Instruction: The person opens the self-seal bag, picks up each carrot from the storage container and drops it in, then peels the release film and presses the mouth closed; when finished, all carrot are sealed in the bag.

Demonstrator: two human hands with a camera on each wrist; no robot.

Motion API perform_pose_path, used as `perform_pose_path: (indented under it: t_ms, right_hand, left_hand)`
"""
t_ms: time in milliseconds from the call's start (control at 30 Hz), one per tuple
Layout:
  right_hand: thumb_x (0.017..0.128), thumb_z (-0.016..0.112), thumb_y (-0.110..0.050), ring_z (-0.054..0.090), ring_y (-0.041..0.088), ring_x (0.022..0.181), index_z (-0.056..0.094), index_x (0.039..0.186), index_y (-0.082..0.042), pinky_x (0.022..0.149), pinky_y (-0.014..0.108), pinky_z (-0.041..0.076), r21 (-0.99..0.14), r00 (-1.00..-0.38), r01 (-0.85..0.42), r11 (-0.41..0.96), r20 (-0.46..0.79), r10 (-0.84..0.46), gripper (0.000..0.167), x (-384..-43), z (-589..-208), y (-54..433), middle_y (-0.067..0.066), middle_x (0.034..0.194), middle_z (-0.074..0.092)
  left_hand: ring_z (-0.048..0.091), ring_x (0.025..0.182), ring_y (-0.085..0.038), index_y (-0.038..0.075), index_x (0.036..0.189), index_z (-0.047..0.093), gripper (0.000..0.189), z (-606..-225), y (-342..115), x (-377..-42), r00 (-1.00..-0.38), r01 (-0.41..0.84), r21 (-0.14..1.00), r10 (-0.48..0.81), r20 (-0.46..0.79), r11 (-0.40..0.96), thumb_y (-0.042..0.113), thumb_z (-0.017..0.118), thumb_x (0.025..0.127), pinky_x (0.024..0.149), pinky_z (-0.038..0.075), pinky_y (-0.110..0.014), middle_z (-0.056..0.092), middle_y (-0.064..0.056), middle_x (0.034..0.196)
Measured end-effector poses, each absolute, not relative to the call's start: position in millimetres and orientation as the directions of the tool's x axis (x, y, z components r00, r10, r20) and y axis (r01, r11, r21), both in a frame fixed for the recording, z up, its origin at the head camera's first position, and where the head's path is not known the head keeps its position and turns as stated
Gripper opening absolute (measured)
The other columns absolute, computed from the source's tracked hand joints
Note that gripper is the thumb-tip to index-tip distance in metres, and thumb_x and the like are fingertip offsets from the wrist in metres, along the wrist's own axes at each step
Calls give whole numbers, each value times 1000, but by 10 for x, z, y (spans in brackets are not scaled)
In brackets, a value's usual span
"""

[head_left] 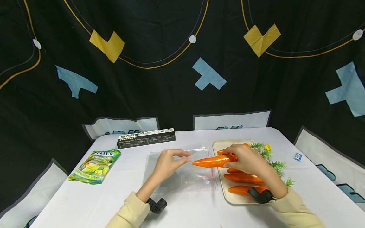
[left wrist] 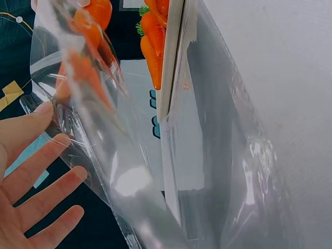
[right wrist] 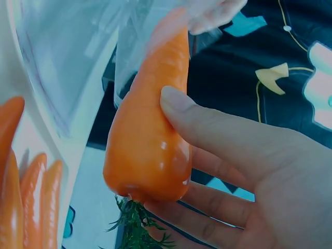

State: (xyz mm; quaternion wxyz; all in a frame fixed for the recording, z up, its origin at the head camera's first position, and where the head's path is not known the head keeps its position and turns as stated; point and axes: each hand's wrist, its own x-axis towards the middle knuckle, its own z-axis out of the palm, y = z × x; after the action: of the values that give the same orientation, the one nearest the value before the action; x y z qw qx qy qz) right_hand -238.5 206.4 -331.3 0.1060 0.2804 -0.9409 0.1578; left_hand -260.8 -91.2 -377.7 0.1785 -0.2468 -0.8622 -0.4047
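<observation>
My right hand (head_left: 243,160) grips a carrot (head_left: 214,161) by its thick end, thumb on the near side and fingers around the other. Green leaves (right wrist: 136,223) sprout from that end. The carrot's tip points left, toward my left hand, and film covers it in the right wrist view. My left hand (head_left: 170,163) holds the edge of a clear plastic bag (left wrist: 124,176) between thumb and fingers, lifting its upper layer off the lower one. More of the bag (head_left: 178,182) lies on the table under my hands.
A cream tray (head_left: 231,200) right of the bag carries several more carrots (head_left: 243,178), their leaves over its right rim. Left stands a green FOX'S candy bag (head_left: 95,166). A black pasta box (head_left: 146,138) lies at the back; a small blue-white packet (head_left: 297,156) lies far right.
</observation>
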Motion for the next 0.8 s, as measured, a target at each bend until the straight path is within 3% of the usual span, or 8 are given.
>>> perform_pose_path:
  t_ms: [267,500,800]
  right_hand:
    - [76,83,-31,51,7,70,71,101,-11,62,23,46,-257,-788,-613,748,273,-552,33,-2447,-3484,1842,-6,89,64]
    - [76,83,-31,48,8,67,72,99,-12,59,23,42,-298,-765,-644,705,260,-589,32,-2510,-3646,1687,-8,81,60]
    - [78,82,-30,46,9,68,73,99,-9,58,22,40,-331,-761,-649,685,250,-599,31,-2551,-3819,1612,-6,77,59]
  left_hand:
    - [69,91,-18,19,93,78,14,-3791,-916,-2599,-812,575,599,298,503,557,22,80,79,77,52,-46,74,7,92]
    - [68,88,-14,23,93,78,13,-3830,-912,-2607,-808,581,569,326,491,582,24,80,80,69,52,-34,73,11,90]
    - [67,86,-13,22,92,79,11,-3852,-910,-2601,-801,592,550,355,482,590,25,79,81,74,53,-41,73,11,90]
